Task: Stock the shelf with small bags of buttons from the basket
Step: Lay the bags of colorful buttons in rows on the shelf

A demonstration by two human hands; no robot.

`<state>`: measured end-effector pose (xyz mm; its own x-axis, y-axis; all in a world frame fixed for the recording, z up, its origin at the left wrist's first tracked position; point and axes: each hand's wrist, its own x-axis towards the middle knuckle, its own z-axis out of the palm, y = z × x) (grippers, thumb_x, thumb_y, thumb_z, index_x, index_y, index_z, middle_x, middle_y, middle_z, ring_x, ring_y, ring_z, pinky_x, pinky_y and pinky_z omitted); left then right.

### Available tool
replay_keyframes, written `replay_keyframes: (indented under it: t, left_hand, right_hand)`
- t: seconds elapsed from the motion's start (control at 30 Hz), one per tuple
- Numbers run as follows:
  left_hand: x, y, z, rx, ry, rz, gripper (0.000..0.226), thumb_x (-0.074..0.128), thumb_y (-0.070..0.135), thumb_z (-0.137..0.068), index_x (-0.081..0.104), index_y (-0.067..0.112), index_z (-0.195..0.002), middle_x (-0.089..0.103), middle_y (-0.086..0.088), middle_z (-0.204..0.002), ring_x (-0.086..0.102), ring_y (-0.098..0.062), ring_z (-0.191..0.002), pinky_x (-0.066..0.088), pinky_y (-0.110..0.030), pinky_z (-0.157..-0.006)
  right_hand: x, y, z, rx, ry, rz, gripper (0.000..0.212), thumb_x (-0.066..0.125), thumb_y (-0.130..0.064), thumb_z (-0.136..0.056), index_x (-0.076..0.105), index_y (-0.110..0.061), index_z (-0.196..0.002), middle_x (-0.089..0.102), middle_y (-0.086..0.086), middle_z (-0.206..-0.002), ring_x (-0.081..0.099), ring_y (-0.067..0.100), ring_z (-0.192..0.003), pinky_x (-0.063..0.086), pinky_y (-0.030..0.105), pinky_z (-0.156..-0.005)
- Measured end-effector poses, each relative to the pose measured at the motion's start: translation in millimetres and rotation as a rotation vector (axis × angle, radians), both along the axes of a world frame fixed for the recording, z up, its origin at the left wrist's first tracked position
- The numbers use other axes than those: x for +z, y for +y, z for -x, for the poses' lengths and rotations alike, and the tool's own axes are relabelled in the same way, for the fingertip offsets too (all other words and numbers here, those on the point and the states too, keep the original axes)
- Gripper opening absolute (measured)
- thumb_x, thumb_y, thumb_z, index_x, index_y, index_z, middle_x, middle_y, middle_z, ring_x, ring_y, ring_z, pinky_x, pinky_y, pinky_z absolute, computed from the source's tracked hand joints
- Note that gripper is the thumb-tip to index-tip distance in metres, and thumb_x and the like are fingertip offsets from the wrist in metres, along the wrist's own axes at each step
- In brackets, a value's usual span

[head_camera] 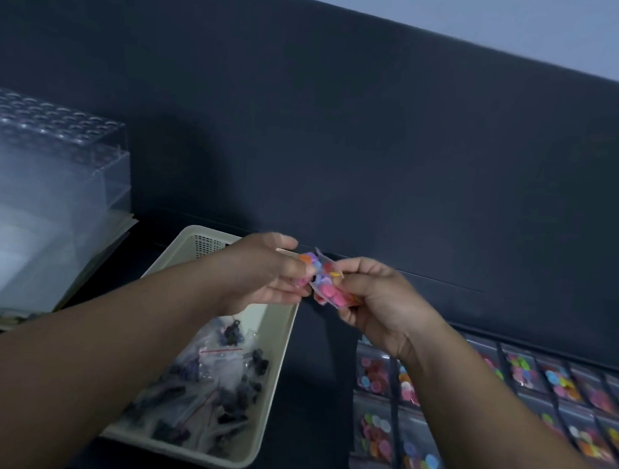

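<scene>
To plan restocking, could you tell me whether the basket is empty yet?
Not empty: the basket holds a pile of bags of dark buttons.

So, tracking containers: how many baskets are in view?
1: the cream rectangular plastic basket below the left hand, holding clear bags of dark buttons; others may sit off-frame.

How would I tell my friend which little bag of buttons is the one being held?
Find the cream plastic basket holding dark button bags. Just above its far right corner, the left hand and right hand hold one small clear bag of pink, purple and orange buttons. It alone is in the air; other colourful bags lie flat in rows.
</scene>
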<state>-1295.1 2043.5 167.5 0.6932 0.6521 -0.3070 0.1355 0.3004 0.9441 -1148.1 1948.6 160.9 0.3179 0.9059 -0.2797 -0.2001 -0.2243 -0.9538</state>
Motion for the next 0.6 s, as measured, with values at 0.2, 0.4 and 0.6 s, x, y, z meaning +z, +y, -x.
replay_keyframes:
  t: [0.2, 0.4, 0.6]
  left_hand:
    - [12, -47, -21, -0.130, 0.057, -0.125, 0.033, 0.059, 0.008, -0.088, 0.060, 0.024, -0.118, 0.070, 0.001, -0.078, 0.065, -0.015, -0.070, 0.054, -0.028, -0.066]
    - [10, -120, -77, -0.141, 0.123, -0.177, 0.013, 0.057, 0.005, -0.088, 0.062, 0.015, -0.083, 0.062, -0.001, -0.062, 0.059, -0.010, -0.054, 0.051, -0.022, -0.054]
    - [-5, -197, -142, -0.109, 0.108, -0.131, 0.013, 0.056, 0.005, -0.090, 0.058, 0.012, -0.079, 0.068, 0.005, -0.061, 0.057, -0.009, -0.050, 0.049, -0.019, -0.046]
  right_hand:
    - [3, -47, -23, 0.062, -0.025, -0.054, 0.015, 0.059, 0.001, -0.086, 0.064, -0.012, -0.081, 0.069, 0.007, -0.072, 0.066, 0.015, -0.063, 0.050, 0.019, -0.057]
    - [-1, -120, -74, 0.000, -0.038, -0.051, 0.020, 0.060, 0.005, -0.084, 0.059, -0.013, -0.076, 0.062, 0.004, -0.071, 0.061, 0.012, -0.063, 0.051, 0.023, -0.058]
    - [-10, -207, -139, -0.089, -0.132, 0.038, 0.024, 0.063, 0.002, -0.084, 0.053, -0.012, -0.068, 0.056, 0.002, -0.057, 0.056, 0.006, -0.048, 0.053, 0.024, -0.047]
